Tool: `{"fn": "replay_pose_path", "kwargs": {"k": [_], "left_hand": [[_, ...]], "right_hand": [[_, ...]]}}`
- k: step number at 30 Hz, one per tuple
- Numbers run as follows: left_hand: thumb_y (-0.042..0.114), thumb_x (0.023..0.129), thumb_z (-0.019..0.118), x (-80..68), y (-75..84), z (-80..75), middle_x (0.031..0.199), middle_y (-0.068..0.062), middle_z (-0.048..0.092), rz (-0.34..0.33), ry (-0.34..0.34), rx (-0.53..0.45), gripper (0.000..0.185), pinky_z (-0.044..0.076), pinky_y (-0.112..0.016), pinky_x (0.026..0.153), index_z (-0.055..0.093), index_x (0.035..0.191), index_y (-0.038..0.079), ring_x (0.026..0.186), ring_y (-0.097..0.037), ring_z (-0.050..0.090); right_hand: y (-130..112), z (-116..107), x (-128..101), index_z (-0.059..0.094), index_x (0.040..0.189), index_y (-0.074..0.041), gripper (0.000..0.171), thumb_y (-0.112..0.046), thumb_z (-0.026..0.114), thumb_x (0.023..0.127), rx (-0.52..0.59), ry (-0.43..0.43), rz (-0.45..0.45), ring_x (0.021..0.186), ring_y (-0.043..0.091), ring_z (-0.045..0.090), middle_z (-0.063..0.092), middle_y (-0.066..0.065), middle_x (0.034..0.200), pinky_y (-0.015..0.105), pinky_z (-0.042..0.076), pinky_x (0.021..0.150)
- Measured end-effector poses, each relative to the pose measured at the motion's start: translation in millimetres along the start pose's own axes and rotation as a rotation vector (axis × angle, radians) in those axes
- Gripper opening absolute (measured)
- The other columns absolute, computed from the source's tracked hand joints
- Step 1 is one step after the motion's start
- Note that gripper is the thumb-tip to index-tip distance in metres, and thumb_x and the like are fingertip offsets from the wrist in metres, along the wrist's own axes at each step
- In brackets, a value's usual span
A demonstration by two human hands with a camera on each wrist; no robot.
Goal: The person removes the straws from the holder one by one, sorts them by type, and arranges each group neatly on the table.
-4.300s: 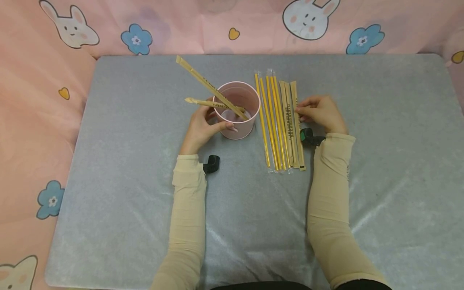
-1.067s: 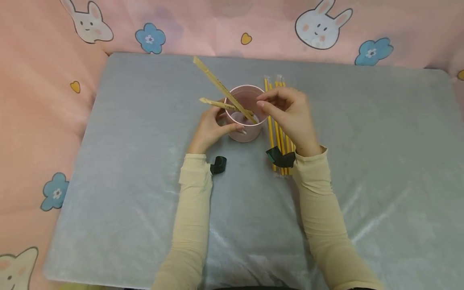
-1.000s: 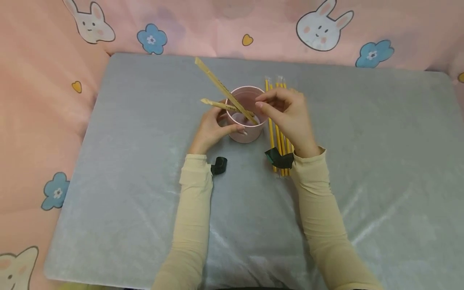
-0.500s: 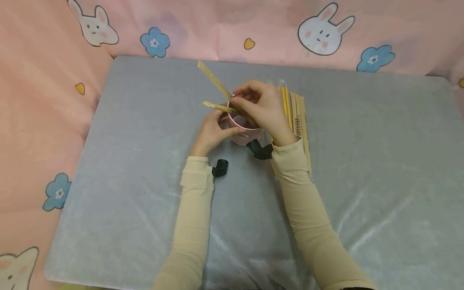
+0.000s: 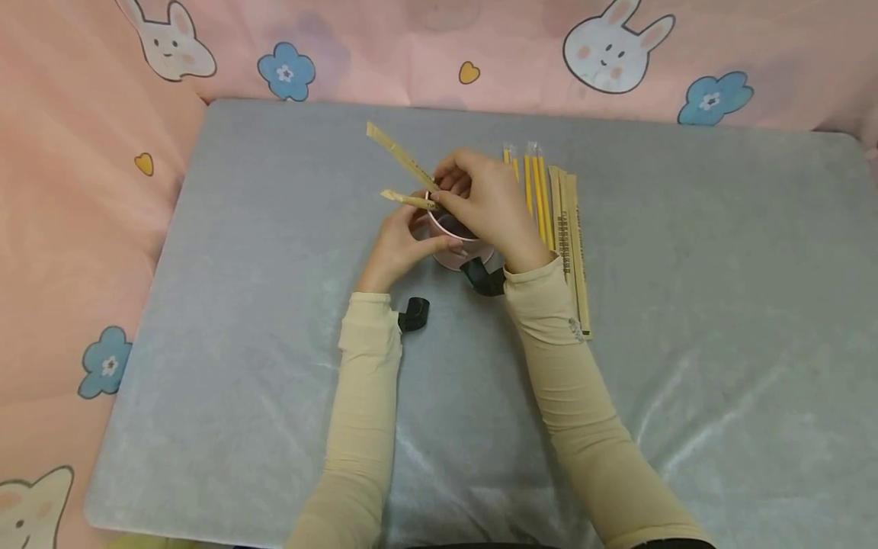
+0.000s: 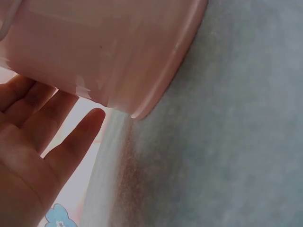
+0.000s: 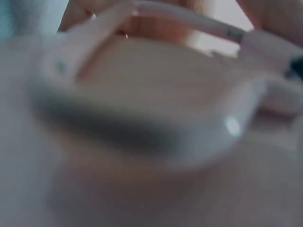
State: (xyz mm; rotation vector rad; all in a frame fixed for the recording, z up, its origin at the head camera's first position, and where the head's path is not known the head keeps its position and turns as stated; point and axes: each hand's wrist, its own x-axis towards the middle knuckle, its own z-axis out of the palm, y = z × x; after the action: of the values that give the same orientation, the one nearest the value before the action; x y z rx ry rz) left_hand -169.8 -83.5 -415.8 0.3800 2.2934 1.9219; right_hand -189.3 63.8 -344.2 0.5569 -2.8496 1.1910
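Paper-wrapped chopsticks lean out of a small pink cup that stands on the grey table, directly between the two hands. A longer wrapped pair slants up and away from the cup, past the fingertips of both hands; a shorter wrapped pair pokes out just beyond the left hand's fingertips.

The left hand cradles the near-left side of the cup, thumb laid along the front wall and fingers curved around the far side. The left wrist view shows the palm and fingers only loosely bent beside the cup's pink wall, so the hold is light.

The right hand hangs over the mouth of the cup with its fingers curled inward, fingertips meeting at the long wrapped pair where it crosses the rim, pinching it. The right wrist view is too blurred to add detail beyond the cup's rim.

Just beyond the right hand's knuckles, on its outer side, lies a row of yellow straws in clear sleeves, and beside those, further out, more paper-wrapped chopsticks, all flat on the table and parallel. Pink cloth printed with rabbits and blue flowers surrounds the table.
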Motion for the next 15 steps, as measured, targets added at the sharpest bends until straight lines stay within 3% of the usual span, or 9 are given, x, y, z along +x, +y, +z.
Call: {"fn": "replay_pose_path", "kwargs": {"k": [5, 15], "left_hand": [[0.004, 0.077, 0.077, -0.3, -0.4, -0.8, 0.132, -0.013, 0.053, -0.010, -0.018, -0.009, 0.067, 0.045, -0.029, 0.097, 0.046, 0.136, 0.000, 0.117, -0.024, 0.054], [0.004, 0.078, 0.076, -0.1, -1.3, 0.6, 0.131, -0.015, 0.053, -0.005, -0.022, 0.001, 0.068, 0.047, -0.030, 0.094, 0.044, 0.138, 0.001, 0.115, -0.026, 0.056]], "right_hand": [[-2.0, 2.2, -0.6, 0.068, 0.095, -0.002, 0.014, -0.013, 0.069, 0.086, -0.097, -0.024, -0.014, 0.076, 0.021, 0.061, 0.066, 0.011, 0.085, 0.032, 0.050, 0.067], [-2.0, 4.9, -8.4, 0.067, 0.095, -0.002, 0.013, -0.014, 0.067, 0.088, -0.122, 0.027, -0.046, 0.077, 0.021, 0.061, 0.065, 0.009, 0.088, 0.033, 0.050, 0.069]]}}
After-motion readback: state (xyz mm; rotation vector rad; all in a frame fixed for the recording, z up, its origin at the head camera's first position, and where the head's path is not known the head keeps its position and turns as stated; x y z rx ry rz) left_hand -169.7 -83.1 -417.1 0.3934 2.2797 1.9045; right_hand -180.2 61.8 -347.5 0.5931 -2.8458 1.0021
